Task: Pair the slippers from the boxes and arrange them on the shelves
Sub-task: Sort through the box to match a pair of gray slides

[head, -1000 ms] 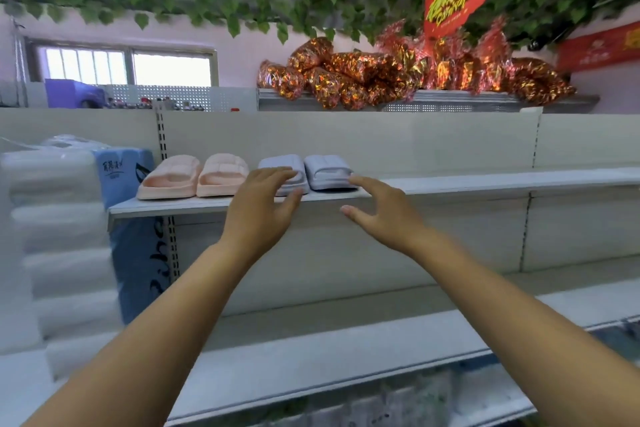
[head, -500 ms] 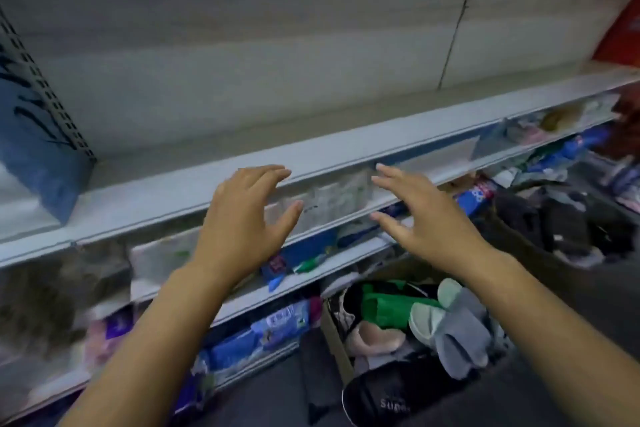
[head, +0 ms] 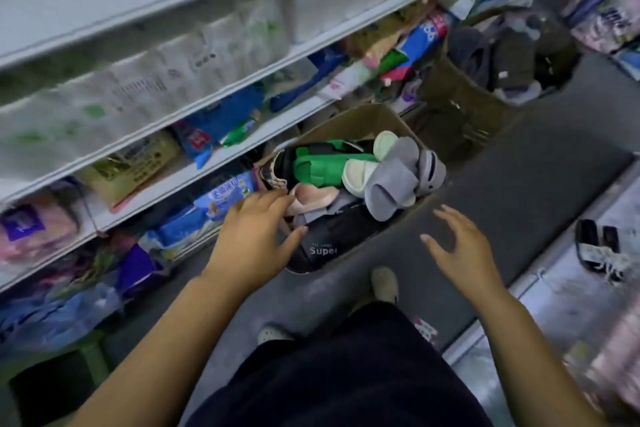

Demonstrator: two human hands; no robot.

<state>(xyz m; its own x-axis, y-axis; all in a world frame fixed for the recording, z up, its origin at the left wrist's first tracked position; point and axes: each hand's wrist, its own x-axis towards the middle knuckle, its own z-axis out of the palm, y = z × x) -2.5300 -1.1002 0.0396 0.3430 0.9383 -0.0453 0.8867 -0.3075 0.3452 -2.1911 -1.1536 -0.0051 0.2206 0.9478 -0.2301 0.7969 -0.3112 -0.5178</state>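
Head view, looking down an aisle. Left grip (head: 256, 236): fingers loosely spread and holding nothing, poised over the near-left corner of an open cardboard box (head: 349, 121) standing on the floor (head: 519, 184). Its fingertips lie at the edge of a pink slipper (head: 311, 199); contact cannot be confirmed because of blur. Right grip (head: 464, 246): wide, fingers splayed, empty, held above bare floor just to the right of the box and apart from it. The box contents lie loose and unpaired. Directly ahead of the left grip's thumb is a black slipper (head: 332, 239) printed "Super"; beyond the left grip's fingertips a green slipper (head: 322, 163); between the two grips and further out, a pale slipper (head: 356, 173) with a grey slipper (head: 391, 184) lying against it at the right-hand rim. A second box (head: 457, 94) stands well beyond the right grip and holds dark slippers (head: 512, 62), details blurred. To the left of the left grip run the shelves (head: 194, 7), the lower tiers stocked with packaged goods (head: 214, 198). Below both grips, the person's dark garment (head: 346, 374) and one light shoe (head: 384, 282) are visible.
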